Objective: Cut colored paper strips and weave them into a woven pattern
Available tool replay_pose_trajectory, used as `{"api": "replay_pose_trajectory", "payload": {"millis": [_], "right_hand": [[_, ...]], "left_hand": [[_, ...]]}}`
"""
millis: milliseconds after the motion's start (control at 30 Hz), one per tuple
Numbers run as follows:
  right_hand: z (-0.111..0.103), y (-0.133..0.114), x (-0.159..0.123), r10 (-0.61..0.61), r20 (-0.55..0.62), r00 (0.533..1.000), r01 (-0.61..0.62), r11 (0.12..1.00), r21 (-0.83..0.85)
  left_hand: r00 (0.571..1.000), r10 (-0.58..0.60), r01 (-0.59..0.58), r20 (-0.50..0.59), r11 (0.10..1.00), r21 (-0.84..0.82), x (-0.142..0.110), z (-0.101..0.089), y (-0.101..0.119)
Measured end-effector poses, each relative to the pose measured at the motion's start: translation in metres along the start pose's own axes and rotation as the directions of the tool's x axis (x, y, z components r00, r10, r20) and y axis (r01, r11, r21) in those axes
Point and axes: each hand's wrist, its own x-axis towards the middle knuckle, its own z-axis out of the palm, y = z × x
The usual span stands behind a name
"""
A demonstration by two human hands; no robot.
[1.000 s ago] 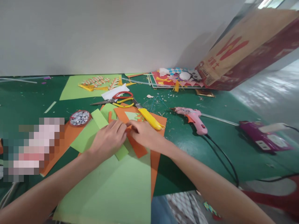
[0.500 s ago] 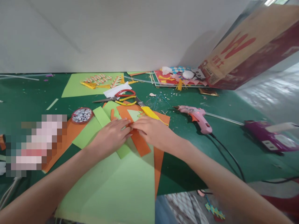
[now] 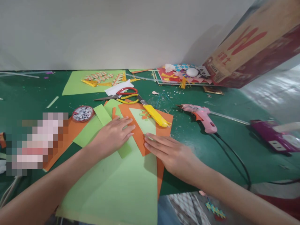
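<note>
An orange paper strip (image 3: 139, 144) lies slanted on a large light green sheet (image 3: 112, 190). My left hand (image 3: 117, 134) rests with fingers spread over the strip's left edge and the green paper pieces beside it. The outstretched fingers of my right hand (image 3: 173, 153) touch the strip's lower right part. Just beyond the right hand lie a yellow box cutter (image 3: 157, 115) and a small orange-and-green woven paper piece (image 3: 145, 115). A narrow green strip (image 3: 102, 114) runs partly under my left hand.
Scissors (image 3: 128, 95) lie behind the papers, and a round container of googly eyes (image 3: 82, 113) is at left. At right are a pink glue gun (image 3: 199, 115) with its cord and a purple power strip (image 3: 276, 136). A paper bag (image 3: 248, 53) stands at the back right.
My hands, earlier together over the strip, are now apart. The right hand has moved right and toward me along the strip, uncovering its middle and the box cutter's handle.
</note>
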Motion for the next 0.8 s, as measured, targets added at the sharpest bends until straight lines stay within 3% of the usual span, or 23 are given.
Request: {"api": "replay_pose_trajectory", "payload": {"millis": [267,467,600,800], "right_hand": [[-0.006,-0.023,0.003,-0.017,-0.007,1.000,0.016,1.000,-0.025],[-0.011,-0.035,0.001,-0.002,-0.052,0.999,0.006,0.997,0.072],[-0.010,-0.021,0.007,-0.008,-0.051,0.999,0.016,0.987,0.162],[0.006,0.010,0.032,0.002,0.086,0.996,-0.007,0.998,0.060]], "left_hand": [[0.999,-0.037,0.038,0.036,0.999,-0.034,0.000,-0.005,0.003],[0.993,-0.091,0.095,0.082,0.994,-0.048,-0.001,-0.006,0.005],[0.993,-0.090,0.094,0.075,0.994,-0.055,-0.001,-0.006,0.006],[0.993,-0.100,0.104,0.059,0.993,-0.059,-0.003,-0.004,0.007]]}}
